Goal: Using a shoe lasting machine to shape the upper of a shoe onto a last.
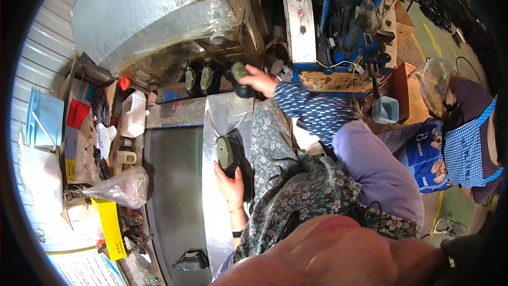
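My left hand is closed round the lower end of a black shoe with an olive-green insole, on a pale metal strip beside the conveyor belt. Farther up, my right hand grips a second dark shoe whose sole and opening are partly hidden by my fingers. Left of it, a black shoe with a green insole stands on the ledge, close beside another shoe of the same kind. A lone black shoe lies on the belt near the lower edge.
The dark belt runs along my left under a big metal hood. Boxes, a clear plastic bag and a yellow carton crowd the left side. A blue machine and a co-worker in a checked apron are at right.
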Action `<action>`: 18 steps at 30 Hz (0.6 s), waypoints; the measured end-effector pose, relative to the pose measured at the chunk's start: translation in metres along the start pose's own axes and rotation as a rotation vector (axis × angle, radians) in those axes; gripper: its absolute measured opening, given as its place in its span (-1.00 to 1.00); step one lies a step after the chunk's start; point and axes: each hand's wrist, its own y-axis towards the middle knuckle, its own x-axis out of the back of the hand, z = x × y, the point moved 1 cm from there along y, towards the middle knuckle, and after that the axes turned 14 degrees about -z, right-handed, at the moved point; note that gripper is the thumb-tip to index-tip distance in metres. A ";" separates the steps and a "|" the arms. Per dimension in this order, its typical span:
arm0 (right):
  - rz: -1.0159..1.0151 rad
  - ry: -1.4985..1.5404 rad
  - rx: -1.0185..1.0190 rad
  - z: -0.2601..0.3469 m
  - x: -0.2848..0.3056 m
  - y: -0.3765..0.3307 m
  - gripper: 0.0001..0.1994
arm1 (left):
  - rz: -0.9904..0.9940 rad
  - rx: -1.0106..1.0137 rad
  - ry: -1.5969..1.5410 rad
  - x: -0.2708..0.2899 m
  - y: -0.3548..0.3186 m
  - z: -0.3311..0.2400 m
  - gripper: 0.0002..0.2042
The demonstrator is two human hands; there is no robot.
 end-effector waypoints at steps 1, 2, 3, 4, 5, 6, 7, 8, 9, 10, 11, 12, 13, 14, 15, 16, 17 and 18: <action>0.082 -0.128 0.071 -0.007 -0.013 0.009 -0.26 | 0.001 -0.029 -0.011 -0.003 0.003 0.004 -0.20; -0.052 -0.355 0.178 -0.037 -0.022 0.015 -0.39 | 0.030 0.027 -0.064 -0.010 0.009 0.008 -0.19; 0.264 -0.425 0.186 -0.062 -0.043 0.011 -0.55 | 0.061 0.102 -0.108 -0.014 0.008 0.016 -0.17; 0.475 -0.081 0.178 -0.076 -0.049 -0.026 -0.67 | 0.088 0.139 -0.122 -0.016 0.007 0.018 -0.16; 0.722 -0.451 0.361 -0.062 -0.066 -0.061 -0.71 | 0.118 0.187 -0.129 -0.013 0.001 0.025 -0.16; 0.736 -0.231 0.091 -0.082 -0.066 -0.097 -0.72 | 0.148 0.180 -0.196 -0.010 0.004 0.021 -0.18; 0.934 -0.314 0.086 -0.081 -0.070 -0.123 -0.66 | 0.173 0.198 -0.254 -0.005 0.001 0.032 -0.21; 0.875 -0.300 -0.023 -0.087 -0.062 -0.149 -0.61 | 0.068 0.250 -0.241 -0.009 -0.007 0.080 -0.27; 0.879 -0.435 -0.105 -0.092 -0.051 -0.163 -0.55 | -0.030 0.309 -0.233 -0.023 -0.010 0.109 -0.32; 0.805 -0.452 -0.049 -0.097 -0.029 -0.170 -0.55 | 0.033 0.262 -0.213 -0.010 0.003 0.080 -0.36; 0.729 -0.468 0.016 -0.095 -0.011 -0.178 -0.56 | 0.090 0.201 -0.191 0.012 0.025 0.043 -0.40; 0.653 -0.515 0.022 -0.071 -0.001 -0.182 -0.57 | 0.469 0.395 -0.876 0.027 0.043 0.089 -0.27; 0.580 -0.567 0.023 -0.046 0.010 -0.186 -0.58 | 0.534 0.469 -0.976 0.024 0.052 0.088 -0.26; 0.470 -0.522 0.085 -0.048 0.019 -0.183 -0.57 | 0.496 0.470 -0.960 0.022 0.055 0.072 -0.25; 0.460 -0.503 0.154 -0.047 0.019 -0.175 -0.46 | 0.402 0.447 -0.888 0.024 0.053 0.060 -0.24; 0.388 -0.402 0.075 -0.038 0.022 -0.176 -0.35 | 0.360 0.425 -0.853 0.013 0.051 0.049 -0.23; 0.321 -0.299 0.002 -0.029 0.022 -0.175 -0.24 | 0.334 0.400 -0.838 -0.004 0.053 0.034 -0.22; 0.273 -0.227 0.060 -0.022 0.018 -0.172 -0.15 | 0.305 0.379 -0.841 -0.013 0.052 0.019 -0.21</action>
